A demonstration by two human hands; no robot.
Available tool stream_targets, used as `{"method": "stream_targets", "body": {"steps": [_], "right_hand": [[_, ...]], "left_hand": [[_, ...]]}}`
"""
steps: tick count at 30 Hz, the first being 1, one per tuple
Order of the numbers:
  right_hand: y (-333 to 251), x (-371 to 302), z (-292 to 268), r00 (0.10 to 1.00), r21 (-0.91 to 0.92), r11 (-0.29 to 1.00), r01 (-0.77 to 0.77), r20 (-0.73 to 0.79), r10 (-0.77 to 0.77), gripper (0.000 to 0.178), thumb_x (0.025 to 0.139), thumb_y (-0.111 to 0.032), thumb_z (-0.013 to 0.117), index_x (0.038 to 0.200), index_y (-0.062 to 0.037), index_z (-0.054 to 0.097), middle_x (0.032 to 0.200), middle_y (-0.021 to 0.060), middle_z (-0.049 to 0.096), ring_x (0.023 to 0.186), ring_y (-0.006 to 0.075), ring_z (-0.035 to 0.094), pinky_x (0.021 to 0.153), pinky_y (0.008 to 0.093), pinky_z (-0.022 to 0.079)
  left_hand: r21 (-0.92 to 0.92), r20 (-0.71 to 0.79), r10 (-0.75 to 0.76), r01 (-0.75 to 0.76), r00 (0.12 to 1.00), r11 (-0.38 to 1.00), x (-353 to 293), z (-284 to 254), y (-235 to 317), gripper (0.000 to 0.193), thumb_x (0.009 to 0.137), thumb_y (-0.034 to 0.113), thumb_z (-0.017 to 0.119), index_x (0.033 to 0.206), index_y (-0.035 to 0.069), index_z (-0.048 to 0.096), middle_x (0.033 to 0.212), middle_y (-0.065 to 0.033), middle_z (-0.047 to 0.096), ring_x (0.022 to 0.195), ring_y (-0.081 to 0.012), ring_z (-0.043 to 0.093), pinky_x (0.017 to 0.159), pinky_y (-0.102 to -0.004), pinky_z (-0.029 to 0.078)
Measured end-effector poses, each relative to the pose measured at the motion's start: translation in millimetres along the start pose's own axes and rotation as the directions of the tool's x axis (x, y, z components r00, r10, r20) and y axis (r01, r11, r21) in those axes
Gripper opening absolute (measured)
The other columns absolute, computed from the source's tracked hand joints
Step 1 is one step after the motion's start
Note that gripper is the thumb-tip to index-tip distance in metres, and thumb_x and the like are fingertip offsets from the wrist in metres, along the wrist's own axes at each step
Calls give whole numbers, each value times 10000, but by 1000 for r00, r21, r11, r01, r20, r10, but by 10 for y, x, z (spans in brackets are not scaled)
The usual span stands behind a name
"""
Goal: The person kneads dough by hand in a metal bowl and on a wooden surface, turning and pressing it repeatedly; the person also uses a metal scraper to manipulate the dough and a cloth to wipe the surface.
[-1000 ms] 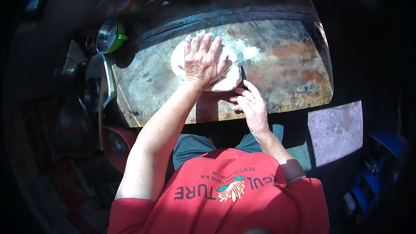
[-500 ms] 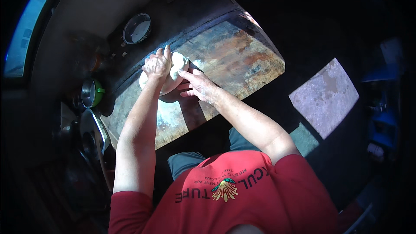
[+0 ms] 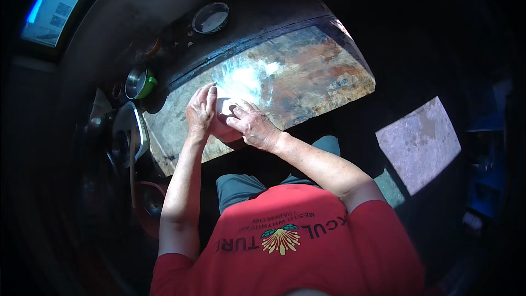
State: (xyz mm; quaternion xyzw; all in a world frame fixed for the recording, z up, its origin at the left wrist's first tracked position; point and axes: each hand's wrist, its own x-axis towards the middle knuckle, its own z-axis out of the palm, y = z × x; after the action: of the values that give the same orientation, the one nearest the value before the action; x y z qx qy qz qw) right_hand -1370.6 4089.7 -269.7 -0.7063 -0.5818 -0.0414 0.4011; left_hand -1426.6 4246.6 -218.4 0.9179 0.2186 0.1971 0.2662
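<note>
A lump of pale dough [image 3: 222, 107] is held between my two hands near the close edge of the worn wooden table [image 3: 307, 71]. My left hand [image 3: 200, 112] presses along its left side with the fingers together and pointing away from me. On the other side, my right hand [image 3: 253, 128] curls its fingers over the dough. Much of the lump is hidden by the hands, and I cannot tell whether it touches the table. Beyond it, a bright patch of white flour [image 3: 244, 81] is spread over the wood.
At the back stands a round bowl [image 3: 211, 18] with something pale inside. A metal pot with a green handle [image 3: 138, 83] sits beyond the table's left side, near a pale-rimmed pan [image 3: 142, 131]. A sunlit patch of floor [image 3: 421, 146] lies to the right.
Both hands have drawn the dough toward me, uncovering the floury patch. My right hand's fingers have curled over the dough. The whole view has shifted somewhat.
</note>
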Motion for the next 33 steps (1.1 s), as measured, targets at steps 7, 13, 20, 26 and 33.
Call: {"method": "stream_targets", "body": {"steps": [7, 13, 20, 26, 33], "right_hand": [[47, -240, -207, 946, 471, 835, -284, -6, 325, 338, 756, 10, 574, 1092, -21, 593, 1206, 171, 537, 1179, 329, 473, 987, 395, 388], [290, -14, 273, 865, 268, 864, -426, -157, 476, 400, 914, -242, 508, 1233, -4, 474, 1251, 195, 475, 1162, 343, 458, 981, 412, 367], [590, 363, 350, 765, 417, 703, -575, -30, 644, 488, 935, -323, 478, 1303, -9, 414, 1284, 182, 445, 1185, 311, 445, 1001, 394, 342], [674, 607, 412, 800, 199, 799, -567, -99, 592, 522, 894, -263, 539, 1326, -18, 379, 1359, 200, 366, 1258, 343, 361, 1038, 420, 297], [668, 675, 652, 935, -208, 925, -318, -231, 270, 474, 892, -239, 489, 1316, -43, 404, 1354, 190, 359, 1272, 356, 317, 1064, 448, 238]], "left_hand": [[364, -226, 300, -205, 927, 909, -501, 385, -147, 425, 767, 334, 558, 1114, 91, 592, 1135, -153, 531, 1074, -338, 491, 963, -480, 333], [331, -261, 256, -163, 931, 930, -158, 620, -211, 460, 714, 312, 578, 1116, 89, 570, 1133, -154, 523, 1075, -337, 481, 962, -493, 323], [266, -292, 190, -111, 937, 958, 409, 698, -386, 315, 695, 266, 587, 919, 47, 609, 928, -137, 582, 896, -297, 547, 852, -433, 391], [340, -226, 53, 28, 973, 940, 823, 780, -528, 250, 774, 297, 543, 824, 61, 607, 806, -113, 586, 788, -267, 568, 757, -406, 402], [-393, 190, -115, 183, 975, 901, 1152, 461, -867, 684, 926, 595, 174, 1440, 145, 200, 1504, -196, 65, 1387, -351, 115, 1110, -484, 152]]}}
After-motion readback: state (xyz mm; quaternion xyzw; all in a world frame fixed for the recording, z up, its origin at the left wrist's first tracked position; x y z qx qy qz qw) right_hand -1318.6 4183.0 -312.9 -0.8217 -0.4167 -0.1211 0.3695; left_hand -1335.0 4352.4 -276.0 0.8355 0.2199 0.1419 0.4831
